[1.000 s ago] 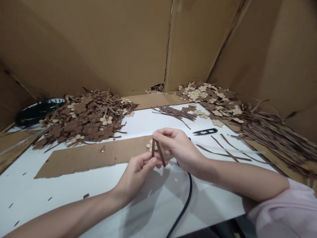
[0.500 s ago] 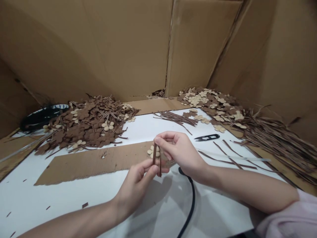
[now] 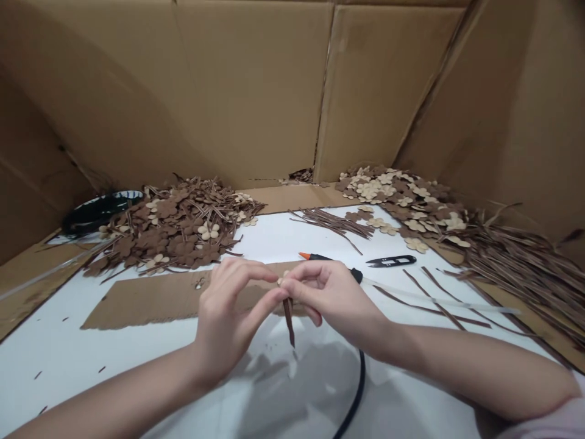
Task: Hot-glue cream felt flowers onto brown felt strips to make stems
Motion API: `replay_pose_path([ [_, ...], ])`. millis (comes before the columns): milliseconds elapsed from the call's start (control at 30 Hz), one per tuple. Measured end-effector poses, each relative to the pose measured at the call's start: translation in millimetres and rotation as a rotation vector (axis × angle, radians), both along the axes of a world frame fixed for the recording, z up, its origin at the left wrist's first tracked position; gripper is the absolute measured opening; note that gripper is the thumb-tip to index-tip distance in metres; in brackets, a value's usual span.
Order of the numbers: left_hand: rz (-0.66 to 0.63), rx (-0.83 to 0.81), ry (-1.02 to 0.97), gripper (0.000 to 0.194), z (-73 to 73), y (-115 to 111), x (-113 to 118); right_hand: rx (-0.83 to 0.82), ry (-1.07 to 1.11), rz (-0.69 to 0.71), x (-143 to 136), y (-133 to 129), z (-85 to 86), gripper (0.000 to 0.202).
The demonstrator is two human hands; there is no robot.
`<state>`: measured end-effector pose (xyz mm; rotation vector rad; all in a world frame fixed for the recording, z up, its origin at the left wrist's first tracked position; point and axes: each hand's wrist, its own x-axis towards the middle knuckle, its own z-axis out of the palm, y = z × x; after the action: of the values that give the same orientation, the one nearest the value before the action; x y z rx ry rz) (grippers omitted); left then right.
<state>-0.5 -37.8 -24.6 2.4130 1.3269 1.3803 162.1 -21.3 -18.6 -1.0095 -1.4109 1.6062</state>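
Observation:
Between thumb and forefinger, my right hand [image 3: 331, 292] pinches a small cream flower [image 3: 281, 280], mostly covered by the fingers. From the flower hangs a narrow dark brown strip [image 3: 289, 323], folded double, its end pointing down. My left hand [image 3: 233, 311] reaches in from the other side, its thumb and forefinger closing on the flower and the top of the strip while the other fingers stay raised. Just behind my right hand lies a black glue gun [image 3: 315, 256] with an orange tip and a clear glue stick [image 3: 479, 306] at its back.
A torn cardboard piece [image 3: 141, 302] lies under the hands on the white board [image 3: 173, 360]. Piled flowers and strips [image 3: 178, 228] stand left, more flowers [image 3: 388, 186] and long strips [image 3: 525, 262] right. Black thread snips [image 3: 392, 261] lie near loose strips; a black cord [image 3: 354, 396] runs forward.
The strip was held upright in front of the flower; now it hangs below the pinched flower. My left hand has moved up and left, and the glue gun's orange tip has come into sight.

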Motion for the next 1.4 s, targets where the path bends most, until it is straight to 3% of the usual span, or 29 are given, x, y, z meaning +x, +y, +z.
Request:
replay_pose_path([
  [267,-0.06,0.039,0.011,0.007,4.6,1.6,-0.6,-0.056,0.132,0.167,5.0,-1.4,-1.4,0.026],
  [467,-0.027,0.057,0.014,0.008,5.1,1.6,-1.8,0.021,0.032,0.133,7.3,-2.5,4.1,0.026],
  [667,0.03,0.037,0.0,0.007,4.9,-0.1,0.5,-0.013,-0.022,0.063,5.7,-3.1,5.0,0.016],
  [900,0.06,-0.07,-0.007,0.005,6.2,-2.6,0.1,0.053,0.053,-0.023,2.2,-9.4,3.8,0.01],
  [1133,-0.016,-0.282,-0.133,0.008,9.2,-3.6,0.9,0.11,0.127,-0.065,2.1,-9.4,-2.6,0.017],
  [1400,-0.07,-0.283,-0.321,0.009,-0.7,-3.4,2.1,0.028,0.04,0.011,1.5,-8.8,6.0,0.02],
])
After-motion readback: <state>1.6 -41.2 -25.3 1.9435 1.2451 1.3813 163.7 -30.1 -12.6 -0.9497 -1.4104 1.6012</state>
